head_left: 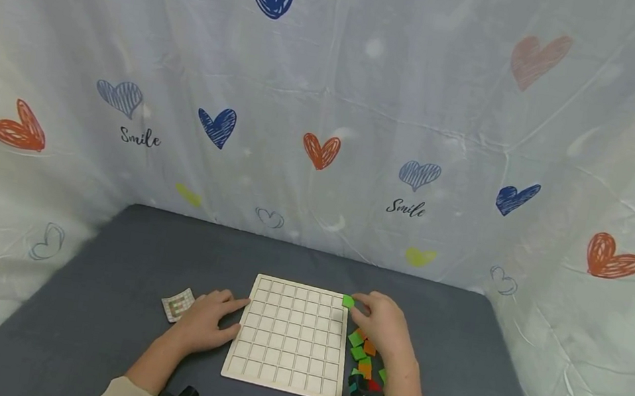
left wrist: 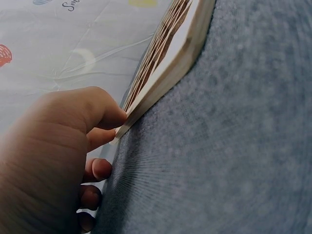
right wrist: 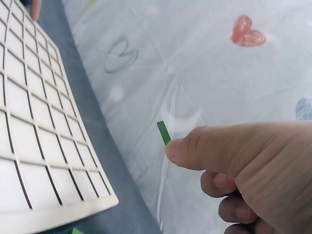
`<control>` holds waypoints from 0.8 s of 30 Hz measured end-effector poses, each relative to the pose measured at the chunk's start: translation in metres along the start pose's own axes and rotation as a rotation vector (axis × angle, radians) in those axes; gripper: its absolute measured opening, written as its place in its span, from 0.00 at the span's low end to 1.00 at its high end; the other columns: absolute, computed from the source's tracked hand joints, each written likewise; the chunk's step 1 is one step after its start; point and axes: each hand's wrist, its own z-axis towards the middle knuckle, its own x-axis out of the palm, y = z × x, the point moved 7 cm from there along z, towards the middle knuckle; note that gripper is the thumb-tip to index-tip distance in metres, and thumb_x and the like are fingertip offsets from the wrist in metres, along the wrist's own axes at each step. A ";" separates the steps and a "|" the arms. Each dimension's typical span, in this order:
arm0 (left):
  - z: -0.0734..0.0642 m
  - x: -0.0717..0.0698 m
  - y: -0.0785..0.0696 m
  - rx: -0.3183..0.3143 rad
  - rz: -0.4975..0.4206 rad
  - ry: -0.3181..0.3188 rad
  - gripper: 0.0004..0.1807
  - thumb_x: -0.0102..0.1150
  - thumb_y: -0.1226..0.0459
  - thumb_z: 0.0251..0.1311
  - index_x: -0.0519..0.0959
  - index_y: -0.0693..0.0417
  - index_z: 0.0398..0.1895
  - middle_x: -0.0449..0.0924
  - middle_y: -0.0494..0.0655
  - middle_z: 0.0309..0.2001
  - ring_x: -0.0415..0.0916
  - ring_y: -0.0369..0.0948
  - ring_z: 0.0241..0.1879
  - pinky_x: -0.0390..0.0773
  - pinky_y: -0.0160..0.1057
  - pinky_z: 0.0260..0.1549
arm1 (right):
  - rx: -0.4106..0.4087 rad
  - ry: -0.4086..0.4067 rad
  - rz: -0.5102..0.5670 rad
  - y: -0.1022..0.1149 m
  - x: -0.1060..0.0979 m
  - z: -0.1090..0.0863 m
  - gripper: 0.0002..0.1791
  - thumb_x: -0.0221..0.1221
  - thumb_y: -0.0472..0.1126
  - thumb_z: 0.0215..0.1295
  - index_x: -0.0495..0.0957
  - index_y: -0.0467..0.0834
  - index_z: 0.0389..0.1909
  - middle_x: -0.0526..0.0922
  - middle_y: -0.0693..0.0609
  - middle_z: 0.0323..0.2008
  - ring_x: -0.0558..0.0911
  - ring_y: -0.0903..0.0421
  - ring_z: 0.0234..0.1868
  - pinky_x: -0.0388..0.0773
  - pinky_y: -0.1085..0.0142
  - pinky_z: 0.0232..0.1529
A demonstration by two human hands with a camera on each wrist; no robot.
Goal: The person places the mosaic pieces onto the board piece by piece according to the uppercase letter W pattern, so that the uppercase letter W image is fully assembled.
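Observation:
A pale wooden board [head_left: 292, 338] with a grid of square recesses lies on the dark cloth. At its left edge my left hand [head_left: 205, 321] touches the rim with thumb and index finger, as the left wrist view also shows. My right hand [head_left: 385, 322] pinches a green square tile [head_left: 348, 302] over the board's far right corner. In the right wrist view the tile [right wrist: 164, 131] appears edge-on between thumb and fingers, held above the surface. The recesses in view hold no coloured tiles.
Several loose green, orange and red tiles [head_left: 367, 348] lie right of the board, partly hidden under my right forearm. A small card with a patterned grid [head_left: 178, 305] sits left of my left hand. A curtain printed with hearts [head_left: 320, 151] surrounds the table.

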 end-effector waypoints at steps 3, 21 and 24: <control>0.000 0.000 0.000 -0.004 -0.001 0.002 0.26 0.63 0.52 0.67 0.80 0.47 0.67 0.68 0.36 0.37 0.57 0.35 0.31 0.59 0.42 0.35 | -0.046 0.009 -0.011 0.012 0.003 -0.001 0.16 0.68 0.42 0.67 0.88 0.46 0.55 0.64 0.55 0.22 0.62 0.58 0.22 0.60 0.63 0.26; -0.001 0.000 0.001 0.005 -0.004 -0.013 0.27 0.64 0.53 0.65 0.80 0.47 0.68 0.68 0.36 0.37 0.57 0.35 0.30 0.58 0.42 0.34 | -0.174 0.167 -0.007 0.040 0.045 -0.001 0.14 0.64 0.41 0.70 0.89 0.44 0.52 0.76 0.58 0.26 0.65 0.61 0.23 0.62 0.64 0.24; -0.001 0.000 0.002 0.003 0.005 -0.021 0.27 0.64 0.53 0.65 0.80 0.47 0.67 0.68 0.37 0.37 0.57 0.35 0.30 0.59 0.42 0.34 | -0.166 0.178 -0.002 0.038 0.048 -0.002 0.13 0.63 0.38 0.69 0.89 0.42 0.51 0.84 0.55 0.33 0.68 0.61 0.24 0.65 0.64 0.25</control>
